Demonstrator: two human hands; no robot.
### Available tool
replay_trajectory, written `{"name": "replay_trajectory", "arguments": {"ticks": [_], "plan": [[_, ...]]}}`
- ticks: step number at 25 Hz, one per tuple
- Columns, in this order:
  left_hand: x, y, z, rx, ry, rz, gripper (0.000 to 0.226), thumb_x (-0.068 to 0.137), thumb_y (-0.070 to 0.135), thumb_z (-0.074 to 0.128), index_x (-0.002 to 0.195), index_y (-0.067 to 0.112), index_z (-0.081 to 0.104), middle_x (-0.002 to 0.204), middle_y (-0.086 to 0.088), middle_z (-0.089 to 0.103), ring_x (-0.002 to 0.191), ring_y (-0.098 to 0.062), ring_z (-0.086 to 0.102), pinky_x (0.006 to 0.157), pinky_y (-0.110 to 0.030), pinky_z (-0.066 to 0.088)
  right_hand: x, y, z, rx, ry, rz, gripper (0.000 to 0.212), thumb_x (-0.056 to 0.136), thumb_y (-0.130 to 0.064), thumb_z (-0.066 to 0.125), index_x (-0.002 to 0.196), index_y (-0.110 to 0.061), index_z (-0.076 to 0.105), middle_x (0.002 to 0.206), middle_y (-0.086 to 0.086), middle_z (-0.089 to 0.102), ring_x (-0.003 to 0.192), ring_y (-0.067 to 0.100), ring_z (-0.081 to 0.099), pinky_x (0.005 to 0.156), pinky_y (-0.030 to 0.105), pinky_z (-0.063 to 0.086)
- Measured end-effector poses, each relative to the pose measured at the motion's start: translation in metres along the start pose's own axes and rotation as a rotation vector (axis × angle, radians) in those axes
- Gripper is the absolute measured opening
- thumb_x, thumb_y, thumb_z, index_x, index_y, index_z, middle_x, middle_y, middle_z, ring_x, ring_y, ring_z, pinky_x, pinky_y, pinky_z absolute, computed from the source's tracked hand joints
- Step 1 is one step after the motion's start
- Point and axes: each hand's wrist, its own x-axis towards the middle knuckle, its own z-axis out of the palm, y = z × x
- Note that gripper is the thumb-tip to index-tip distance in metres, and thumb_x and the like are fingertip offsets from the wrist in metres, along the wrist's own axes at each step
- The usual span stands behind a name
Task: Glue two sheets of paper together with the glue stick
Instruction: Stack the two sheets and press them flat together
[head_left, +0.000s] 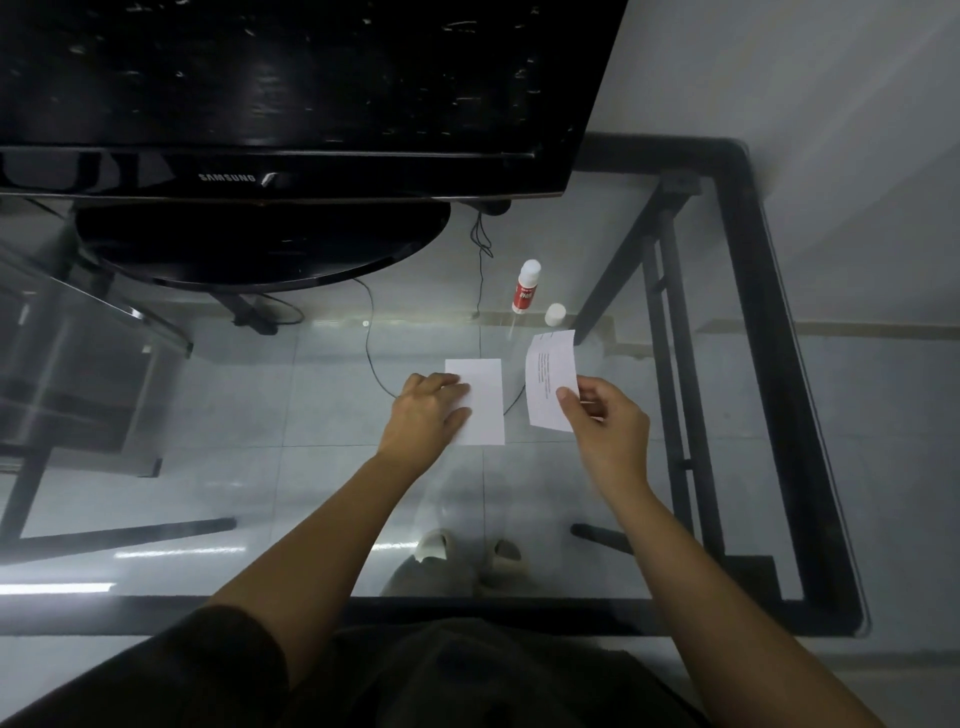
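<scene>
On the glass table (597, 493) there are two sheets of paper. The blank sheet (485, 400) lies flat near the middle, its long axis pointing toward 12 o'clock. The left hand (428, 415) rests on its left edge, fingers together and pressed flat on the paper. The printed sheet (548, 379) is at 3 o'clock from the blank one, apart from it, lifted and slightly curved, long axis also near 12 o'clock. The right hand (605, 421) pinches its lower right edge between thumb and fingers. One glue stick (525, 287) stands at 12 o'clock from the sheets, leaning a little to 1 o'clock. One white cap (555, 314) stands just beside it, at 4 o'clock. One black monitor (291, 93) is at 10 o'clock.
</scene>
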Motion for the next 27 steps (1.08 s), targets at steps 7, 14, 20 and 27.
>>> {"name": "replay_trajectory", "arguments": {"ticks": [7, 14, 20, 27], "plan": [[0.003, 0.019, -0.045, -0.729, 0.148, -0.381, 0.025, 0.091, 0.03, 0.057, 0.103, 0.012, 0.068, 0.094, -0.002, 0.071, 0.084, -0.016, 0.066, 0.078, -0.028, 0.053, -0.02, -0.016, 0.015, -0.09, 0.04, -0.326, 0.018, 0.082, -0.014, 0.067, 0.098, -0.006, 0.07, 0.074, -0.003, 0.056, 0.063, 0.006, 0.054, 0.061, 0.008, 0.045], [-0.005, 0.037, -0.062, -0.881, -0.029, -0.309, 0.025, 0.084, 0.04, 0.062, 0.086, 0.017, 0.071, 0.077, 0.004, 0.07, 0.072, -0.008, 0.066, 0.07, -0.02, 0.055, -0.033, -0.027, 0.044, -0.335, -0.022, -0.552, 0.022, 0.08, -0.009, 0.071, 0.101, -0.004, 0.07, 0.07, 0.01, 0.058, 0.061, 0.016, 0.049, 0.058, 0.024, 0.05], [0.006, 0.029, -0.065, -0.801, -0.016, -0.362, 0.024, 0.087, 0.022, 0.061, 0.064, 0.018, 0.059, 0.06, 0.004, 0.056, 0.063, -0.011, 0.056, 0.071, -0.032, 0.049, -0.038, -0.031, 0.038, -0.051, -0.027, -0.487, 0.033, 0.084, -0.035, 0.062, 0.107, -0.011, 0.068, 0.083, 0.0, 0.058, 0.074, 0.011, 0.055, 0.066, 0.018, 0.049], [0.007, 0.02, -0.047, -0.86, -0.153, -0.453, 0.022, 0.091, 0.021, 0.056, 0.073, 0.008, 0.056, 0.073, -0.004, 0.055, 0.068, -0.015, 0.052, 0.071, -0.029, 0.045, -0.004, -0.019, 0.04, 0.026, -0.146, 0.166, 0.013, 0.089, -0.03, 0.058, 0.098, -0.021, 0.062, 0.084, -0.016, 0.058, 0.079, 0.005, 0.058, 0.066, 0.009, 0.043]]}}
